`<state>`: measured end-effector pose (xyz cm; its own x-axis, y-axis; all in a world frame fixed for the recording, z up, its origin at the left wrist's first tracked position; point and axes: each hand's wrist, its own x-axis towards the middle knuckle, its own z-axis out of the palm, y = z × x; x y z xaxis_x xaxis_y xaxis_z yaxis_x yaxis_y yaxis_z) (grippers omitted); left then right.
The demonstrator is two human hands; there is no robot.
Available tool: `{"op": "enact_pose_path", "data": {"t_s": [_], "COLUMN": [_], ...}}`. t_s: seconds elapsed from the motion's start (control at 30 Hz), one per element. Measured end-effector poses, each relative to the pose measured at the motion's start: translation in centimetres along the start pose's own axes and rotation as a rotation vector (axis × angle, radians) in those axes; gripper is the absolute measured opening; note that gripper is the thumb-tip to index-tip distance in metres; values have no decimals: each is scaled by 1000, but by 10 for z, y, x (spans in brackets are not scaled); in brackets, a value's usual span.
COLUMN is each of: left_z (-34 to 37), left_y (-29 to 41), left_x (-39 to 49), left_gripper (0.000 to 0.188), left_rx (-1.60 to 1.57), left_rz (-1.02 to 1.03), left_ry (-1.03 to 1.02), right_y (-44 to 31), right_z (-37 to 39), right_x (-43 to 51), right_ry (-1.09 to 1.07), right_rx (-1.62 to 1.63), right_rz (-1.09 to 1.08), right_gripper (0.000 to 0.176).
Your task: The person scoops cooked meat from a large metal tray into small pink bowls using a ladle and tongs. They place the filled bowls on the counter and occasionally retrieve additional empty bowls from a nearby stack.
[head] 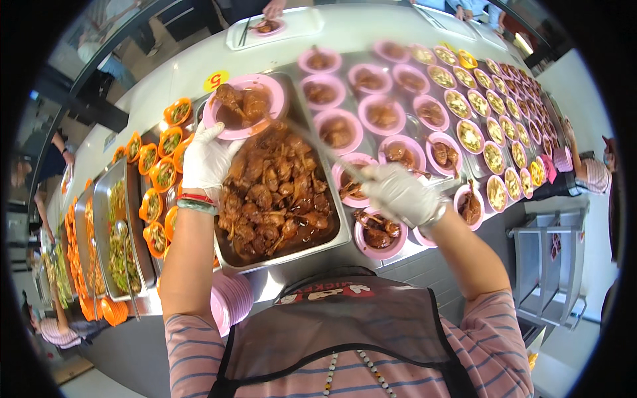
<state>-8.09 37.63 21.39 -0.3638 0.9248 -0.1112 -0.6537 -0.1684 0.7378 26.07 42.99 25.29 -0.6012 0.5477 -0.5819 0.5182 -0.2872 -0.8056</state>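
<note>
My left hand (205, 158), in a white glove, grips the near rim of a pink bowl (276, 94) over the far left end of a steel pan (234, 268). Braised poultry legs (244, 105) in brown sauce lie in that bowl. More braised poultry pieces (278, 191) fill the pan below. In my gloved right hand (403, 194) is the handle of a metal serving utensil (323, 144), blurred, which slants up and left to the bowl's right edge; its far end is hard to make out. Filled pink bowls (380, 236) stand just under and beyond the right hand.
Rows of filled bowls (468, 134) spread right. Orange bowls of vegetables (161, 174) and steel food pans (117, 234) are at left. Stacked pink bowls (231, 303) sit near my body. A tray (308, 22) lies across the counter, near another person's hand (274, 9). A cart (547, 268) stands right.
</note>
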Motion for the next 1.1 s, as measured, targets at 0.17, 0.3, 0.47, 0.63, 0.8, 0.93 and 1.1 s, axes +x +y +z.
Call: {"op": "enact_pose_path", "data": {"t_s": [0.17,0.3,0.47,0.63,0.8,0.93,1.1], "left_z": [52,77,91,102,116,131,101], "left_y": [-45,-134,-245,-302,-299,-294,-331], "left_x": [86,190,304,382,411,413,455], "left_gripper": [57,47,48,43,48,54,56], "left_rx": [64,77,28,408,1902,2414,2015], "left_rz": [-80,-148,-164,-157,-102,-161,-197], "left_ry": [-164,-55,91,283,-12,-217,-77], "right_y": [43,61,82,96,101,103,103], "right_z": [29,33,23,9,6,7,6], "right_x": [25,36,48,57,68,74,76], "right_ry": [-113,-121,-173,-183,-194,-257,-281], "right_rx": [181,269,163,-6,-45,-31,72], "right_rz": [75,114,-64,-51,-108,7,9], "right_gripper": [9,10,30,36,36,37,36]}}
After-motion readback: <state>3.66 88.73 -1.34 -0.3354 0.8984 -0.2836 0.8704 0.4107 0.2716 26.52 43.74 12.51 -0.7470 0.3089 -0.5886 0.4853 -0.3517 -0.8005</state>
